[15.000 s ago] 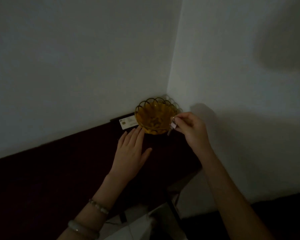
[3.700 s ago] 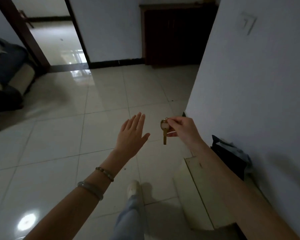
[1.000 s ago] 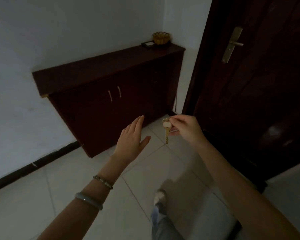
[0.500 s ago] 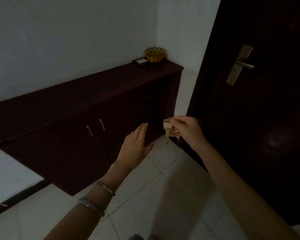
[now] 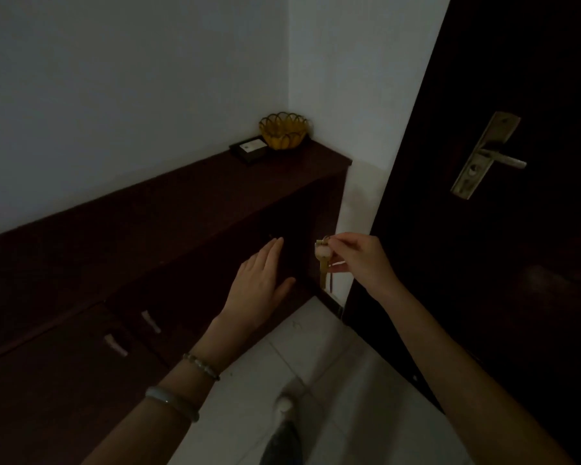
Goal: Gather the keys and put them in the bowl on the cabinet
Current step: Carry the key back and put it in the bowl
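Note:
A brass key (image 5: pixel 323 268) with a pale tag hangs from my right hand (image 5: pixel 359 260), pinched at the ring between thumb and fingers, in front of the cabinet's right end. My left hand (image 5: pixel 259 286) is held out flat beside it, fingers apart, holding nothing. The amber scalloped bowl (image 5: pixel 283 130) stands at the far right corner of the dark wooden cabinet (image 5: pixel 168 209), against the white wall. What lies inside the bowl cannot be made out from here.
A small dark box with a white card (image 5: pixel 250 150) lies just left of the bowl. A dark door with a metal lever handle (image 5: pixel 490 156) fills the right side. Pale floor tiles (image 5: pixel 316 364) run below, with my foot (image 5: pixel 284 406) on them.
I have come closer to the cabinet: the bowl and cabinet top look larger and lower in view. My right hand still holds the key and my left hand stays open beside it.

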The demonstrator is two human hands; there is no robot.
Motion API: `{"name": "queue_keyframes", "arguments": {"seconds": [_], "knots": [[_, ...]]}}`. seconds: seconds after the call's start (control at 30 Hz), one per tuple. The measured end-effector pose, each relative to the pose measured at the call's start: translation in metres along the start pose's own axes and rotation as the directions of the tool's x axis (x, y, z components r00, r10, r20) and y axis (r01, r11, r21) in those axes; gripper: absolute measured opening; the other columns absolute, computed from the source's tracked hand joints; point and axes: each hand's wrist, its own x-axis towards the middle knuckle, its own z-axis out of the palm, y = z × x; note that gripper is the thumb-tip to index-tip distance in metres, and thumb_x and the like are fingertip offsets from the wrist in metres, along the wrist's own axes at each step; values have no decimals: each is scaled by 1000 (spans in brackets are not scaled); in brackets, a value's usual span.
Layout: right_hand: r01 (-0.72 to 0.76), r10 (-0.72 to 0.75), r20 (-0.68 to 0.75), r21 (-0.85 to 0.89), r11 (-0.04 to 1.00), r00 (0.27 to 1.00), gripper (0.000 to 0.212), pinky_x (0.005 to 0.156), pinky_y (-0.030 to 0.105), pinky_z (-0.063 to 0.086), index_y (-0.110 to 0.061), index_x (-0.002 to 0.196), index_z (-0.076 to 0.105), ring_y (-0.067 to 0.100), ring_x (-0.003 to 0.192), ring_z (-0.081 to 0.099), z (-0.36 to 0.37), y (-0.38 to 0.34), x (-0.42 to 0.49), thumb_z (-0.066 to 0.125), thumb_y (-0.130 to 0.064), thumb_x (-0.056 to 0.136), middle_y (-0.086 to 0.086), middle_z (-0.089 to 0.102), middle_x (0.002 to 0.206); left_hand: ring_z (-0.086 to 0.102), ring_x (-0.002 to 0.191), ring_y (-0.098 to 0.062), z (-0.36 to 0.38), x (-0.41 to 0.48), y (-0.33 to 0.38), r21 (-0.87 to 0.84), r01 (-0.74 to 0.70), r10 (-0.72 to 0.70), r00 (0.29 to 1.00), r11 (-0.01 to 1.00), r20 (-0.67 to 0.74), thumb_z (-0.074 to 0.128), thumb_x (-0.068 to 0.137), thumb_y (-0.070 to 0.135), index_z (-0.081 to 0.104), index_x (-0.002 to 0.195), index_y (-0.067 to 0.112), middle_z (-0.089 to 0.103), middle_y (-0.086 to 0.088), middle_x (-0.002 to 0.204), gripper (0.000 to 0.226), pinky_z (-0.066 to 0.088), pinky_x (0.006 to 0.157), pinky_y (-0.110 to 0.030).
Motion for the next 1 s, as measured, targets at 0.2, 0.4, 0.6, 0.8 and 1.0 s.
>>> {"name": "queue_keyframes", "arguments": {"seconds": [0.2,0.4,0.6,0.8,1.0], "knots": [[-31,31,-7,-8,999,1000,18,53,19,55,-19,81,67,7,64,68,-2,-5,120,54,-10,89,2,68,81,30,135,-20,20,118,-39,-3,-19,19,1000,1000,16,56,88,38,17,145,14,29,-8,150,73,28,109,-35],[-29,29,2,-4,1000,1000,17,56,23,57,-15,84,68,10,66,68,-6,-4,210,53,-11,91,4,68,79,29,135,-19,37,206,-72,-17,-28,29,1000,999,10,56,88,40,14,145,17,27,-7,151,74,25,108,-30],[-35,37,33,-46,998,999,16,61,27,59,-12,87,68,14,71,69,-8,4,300,52,-11,91,6,69,82,31,134,-19,57,275,-104,-25,12,-12,1000,1000,2,57,87,39,16,145,17,28,-7,151,74,27,106,-30],[-22,25,94,-34,999,995,14,58,24,59,-10,90,66,11,66,68,-6,3,403,52,-10,91,7,67,84,37,131,-24,69,349,-143,38,53,-50,996,998,-79,60,87,33,23,144,10,34,-12,147,71,32,104,-33],[-12,17,159,-34,999,987,17,62,28,60,0,99,64,21,72,68,-9,-8,509,51,-9,91,15,67,86,42,127,-28,81,434,-173,85,106,-96,989,991,-115,62,87,26,32,140,5,43,-15,140,65,36,103,-39]]}}
